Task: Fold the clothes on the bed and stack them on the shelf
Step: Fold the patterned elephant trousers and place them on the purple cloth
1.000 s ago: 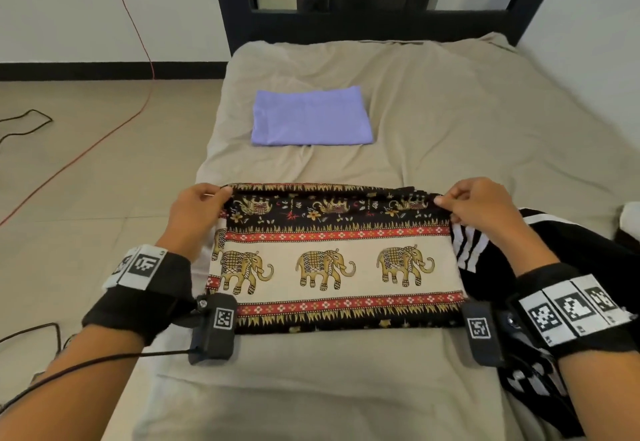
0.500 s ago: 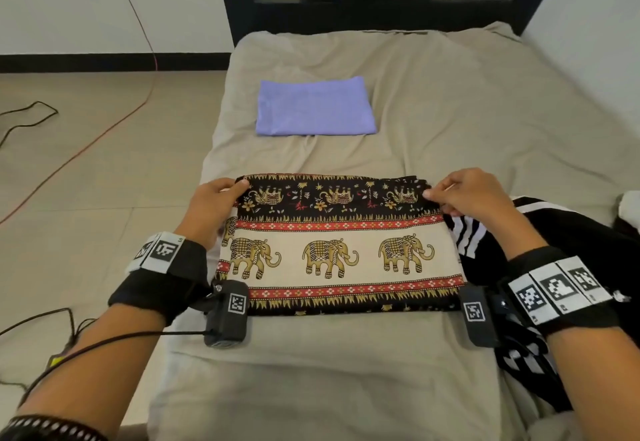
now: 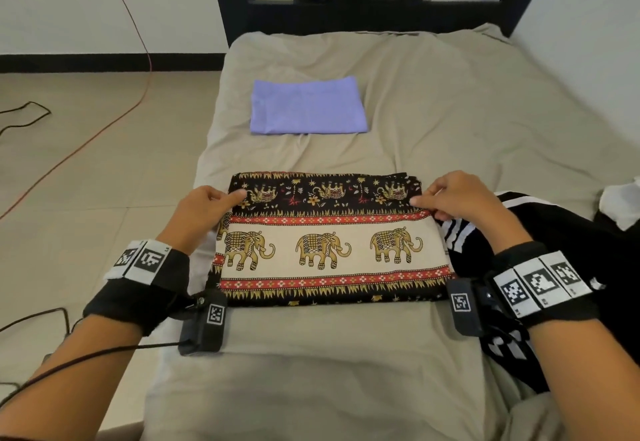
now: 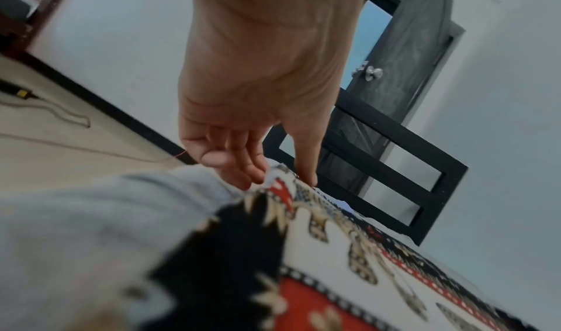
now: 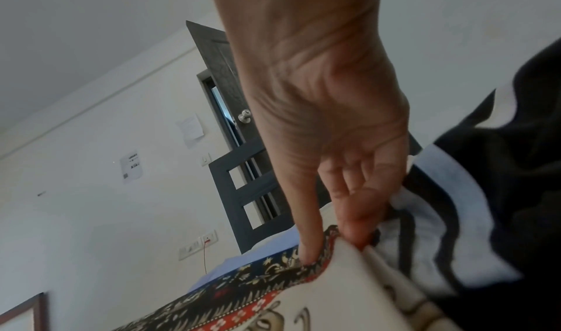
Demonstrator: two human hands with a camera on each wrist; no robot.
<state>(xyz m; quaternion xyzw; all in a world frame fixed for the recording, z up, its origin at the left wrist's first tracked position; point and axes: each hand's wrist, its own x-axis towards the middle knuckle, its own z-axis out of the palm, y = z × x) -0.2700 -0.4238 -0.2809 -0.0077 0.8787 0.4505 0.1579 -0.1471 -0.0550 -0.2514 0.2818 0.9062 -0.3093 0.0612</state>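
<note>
Elephant-print cloth [image 3: 329, 240] between both hands, edges pinched.

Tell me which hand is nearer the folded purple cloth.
Left. The left hand sits at the elephant-print cloth's left edge, below the purple cloth's left side; the right hand sits at the right edge, farther off.

Soft, even daylight fills the head view; shadows under the elephant-print cloth [image 3: 329, 243] are faint, with no glare. Straight lines bow toward the edges around that cloth. Both wrist views look dimmer and cooler. In the left wrist view the cloth nearest the lens is heavily blurred; in the right wrist view its near edge smears too.
</note>
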